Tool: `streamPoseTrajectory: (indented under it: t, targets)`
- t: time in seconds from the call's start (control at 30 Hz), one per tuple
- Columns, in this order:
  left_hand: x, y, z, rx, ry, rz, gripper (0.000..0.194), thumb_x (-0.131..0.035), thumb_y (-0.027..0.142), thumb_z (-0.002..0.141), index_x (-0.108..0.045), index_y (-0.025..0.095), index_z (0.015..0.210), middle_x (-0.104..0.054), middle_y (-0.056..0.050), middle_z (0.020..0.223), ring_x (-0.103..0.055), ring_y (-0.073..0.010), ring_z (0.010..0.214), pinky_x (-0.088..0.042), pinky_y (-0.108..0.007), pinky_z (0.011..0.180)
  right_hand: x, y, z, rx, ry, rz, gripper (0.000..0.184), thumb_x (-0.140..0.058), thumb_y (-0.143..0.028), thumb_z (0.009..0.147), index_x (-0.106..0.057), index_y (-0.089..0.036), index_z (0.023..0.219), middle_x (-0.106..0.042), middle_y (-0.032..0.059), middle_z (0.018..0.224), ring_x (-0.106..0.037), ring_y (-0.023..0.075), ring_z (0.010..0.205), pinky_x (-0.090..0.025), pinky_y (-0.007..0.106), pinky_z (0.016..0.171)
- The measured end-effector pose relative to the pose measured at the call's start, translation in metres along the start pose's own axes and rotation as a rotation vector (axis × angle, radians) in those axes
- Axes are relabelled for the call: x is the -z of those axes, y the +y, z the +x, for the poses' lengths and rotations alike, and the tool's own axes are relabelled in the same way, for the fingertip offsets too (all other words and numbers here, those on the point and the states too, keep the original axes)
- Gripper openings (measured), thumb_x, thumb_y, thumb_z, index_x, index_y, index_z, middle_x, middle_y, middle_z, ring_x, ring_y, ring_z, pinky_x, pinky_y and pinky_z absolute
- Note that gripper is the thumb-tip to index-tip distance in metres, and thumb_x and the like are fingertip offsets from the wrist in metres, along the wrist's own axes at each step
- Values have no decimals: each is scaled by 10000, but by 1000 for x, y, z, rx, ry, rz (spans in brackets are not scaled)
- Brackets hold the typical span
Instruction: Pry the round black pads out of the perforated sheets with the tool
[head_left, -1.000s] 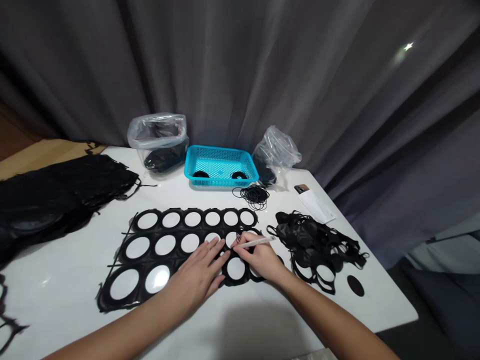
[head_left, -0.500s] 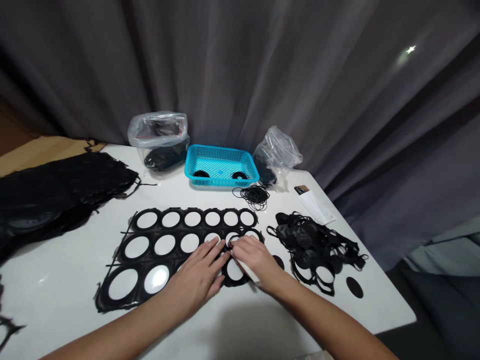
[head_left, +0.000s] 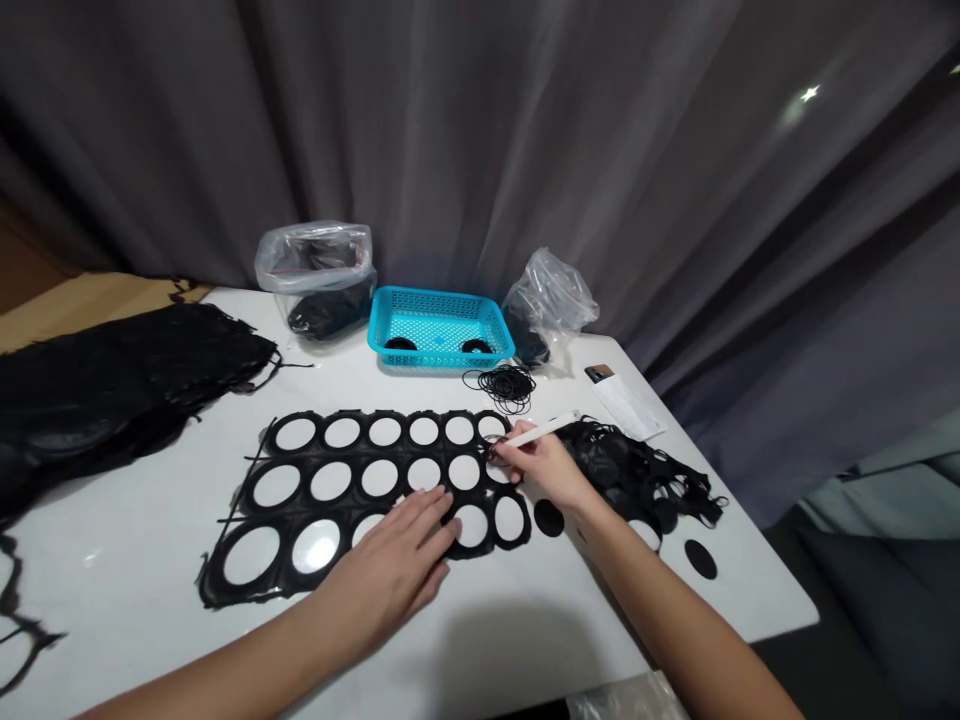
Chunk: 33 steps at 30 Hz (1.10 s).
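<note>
A black sheet of joined rings point(head_left: 306, 505) lies flat on the white table, with the white surface showing through its round holes. Fingers stretched out, my left hand point(head_left: 409, 550) presses flat on the sheet's lower row. My right hand point(head_left: 536, 460) is closed on a slim white pen-like tool point(head_left: 541, 430) at the sheet's right end. The tool's back end points up and right; its working tip is hidden by my fingers. A thin dark strand shows near the fingertips. Just beside that wrist lies a black disc point(head_left: 549, 518).
Behind stands a blue basket point(head_left: 440, 362) with black rings in it, between two clear plastic bags point(head_left: 315, 265) point(head_left: 559, 290). Thin black loops point(head_left: 507, 385) lie before it. Black scraps point(head_left: 652, 475) and another disc point(head_left: 700, 559) are at right, a large black sheet point(head_left: 127, 375) at left.
My right hand has moved right and up, from the middle row to the sheet's right edge, and the white tool now tilts upward. My left hand stays nearly in place.
</note>
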<state>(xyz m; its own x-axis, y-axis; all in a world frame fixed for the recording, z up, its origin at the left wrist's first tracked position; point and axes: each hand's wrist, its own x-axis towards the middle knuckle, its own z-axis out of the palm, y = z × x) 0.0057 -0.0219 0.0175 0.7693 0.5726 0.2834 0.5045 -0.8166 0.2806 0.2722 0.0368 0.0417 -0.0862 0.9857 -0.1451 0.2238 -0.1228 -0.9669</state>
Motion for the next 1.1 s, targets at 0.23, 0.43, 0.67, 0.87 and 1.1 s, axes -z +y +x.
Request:
streamPoseTrajectory:
  t: [0.23,0.43,0.67,0.87,1.1]
  targets:
    - [-16,19,-23,-17,21,11,506,-565,191,920,-510,196,1423,-446,-165,1534,-454,-345,1393,-438,-505,1106,-35,4,-60,-52,-172,-24,256,-666,-391,860,-504,-218,763,-610,-6,778,-527,138,645,-398,255,589]
    - [-15,19,-24,-17,22,-5,507,-557,166,915,-512,210,1418,-412,-159,1558,-438,-342,1405,-436,-510,1107,-49,10,-85,79,-105,-237,193,-613,-274,888,-526,-216,726,-597,-2,787,-506,162,726,-376,278,663]
    - [-11,21,-22,5,2,-16,477,-548,172,921,-533,212,1396,-439,-149,1541,-430,-336,1410,-439,-514,1104,-32,5,-69,64,112,-63,247,-657,-392,881,-543,-220,745,-627,9,796,-541,154,667,-410,273,600]
    - [-8,23,-21,5,11,-27,471,-568,179,916,-545,217,1385,-464,-144,1523,-450,-330,1396,-441,-499,1107,-15,4,-50,-25,185,160,416,-757,-517,792,-486,-208,726,-665,5,792,-529,86,436,-379,230,419]
    - [-4,19,-18,44,-8,-120,433,-580,228,938,-558,235,1370,-507,-127,1481,-481,-328,1364,-406,-534,1124,-35,7,-59,-172,42,481,442,-883,-436,668,-518,-198,739,-654,28,822,-655,142,673,-418,160,372]
